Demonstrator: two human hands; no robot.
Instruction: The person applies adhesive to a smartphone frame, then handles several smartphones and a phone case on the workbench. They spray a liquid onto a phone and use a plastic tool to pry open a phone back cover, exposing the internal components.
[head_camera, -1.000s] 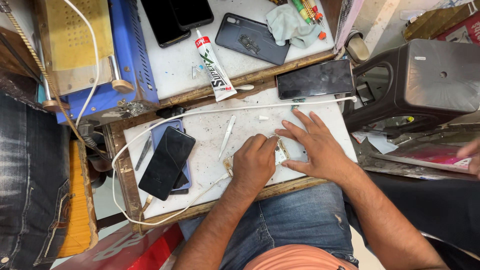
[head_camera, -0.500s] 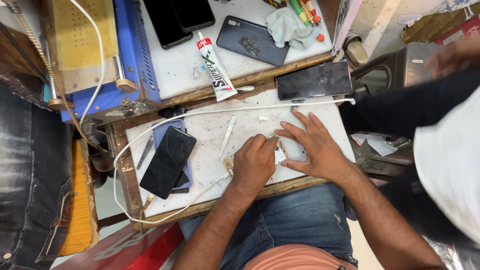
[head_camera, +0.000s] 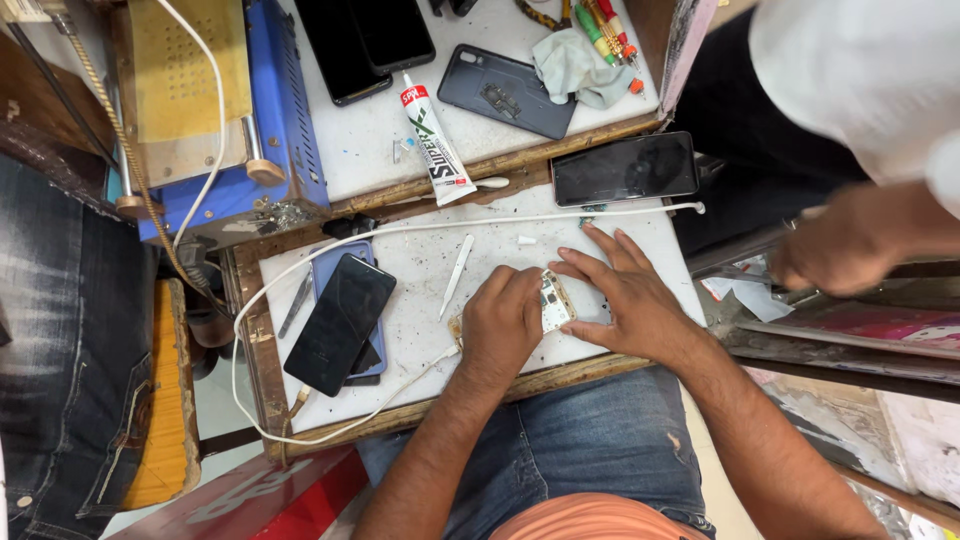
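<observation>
A small opened phone body (head_camera: 553, 300) with a pale gold frame lies on the white work board (head_camera: 420, 370) over my lap. My left hand (head_camera: 500, 328) is curled down over its left part and hides most of it; whether the fingers hold a tool is hidden. Just right of it, my right hand (head_camera: 628, 295) lies flat on the board with fingers spread, its thumb at the phone's edge. A white plastic pry stick (head_camera: 457, 275) lies a little left of my left hand.
A black phone on a blue case (head_camera: 340, 320), metal tweezers (head_camera: 297, 302) and a looping white cable (head_camera: 400, 232) occupy the board's left. Behind lie a glue tube (head_camera: 435, 140), a black phone (head_camera: 625, 168), a grey back cover (head_camera: 505, 90) and a blue machine (head_camera: 285, 120). Another person's hand (head_camera: 850, 245) reaches in at right.
Another person in a white top has leaned in from the right, now covering the dark box there. My two hands stay on the opened phone, hardly moved.
</observation>
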